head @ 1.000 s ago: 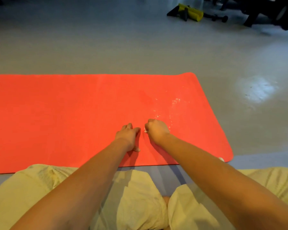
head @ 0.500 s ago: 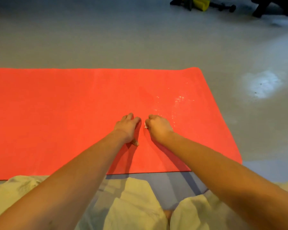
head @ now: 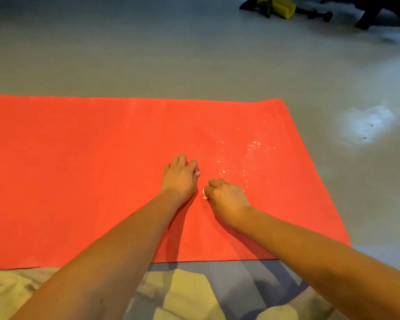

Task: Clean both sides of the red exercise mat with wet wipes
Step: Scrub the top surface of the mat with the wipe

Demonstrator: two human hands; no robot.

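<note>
Head view, looking forward and down. Red exercise mat [head: 79,181] flat on the grey floor [head: 148,54], long side running across the picture, right end with its rounded corners in view, left end cut off by the frame.

Left hand [head: 179,179] on the mat near the middle, knuckles up, fingers curled downward, pinching a white wet wipe [head: 197,173] at the thumb side, with only a small scrap visible. Right hand [head: 226,199] just beside it and a little nearer, not touching the left, closed into a fist on the mat, gripping a second bit of wipe [head: 204,195] that pokes out at the thumb side. Cannot tell whether one wipe or two. Just beyond the right hand, a wet patch [head: 247,153] of glinting droplets on the mat.

Pale yellow-green trousers [head: 183,294] at the bottom, on the near side of the mat. Both forearms stretched across the mat's near edge, hiding parts of it.

Far off at the top right, well apart from the mat: a yellow object [head: 280,6], a dark dumbbell [head: 316,13] just beside it, and dark equipment [head: 374,12], blurred and cut off by the frame. Bright reflection [head: 367,123] on the floor to the right of the mat.
</note>
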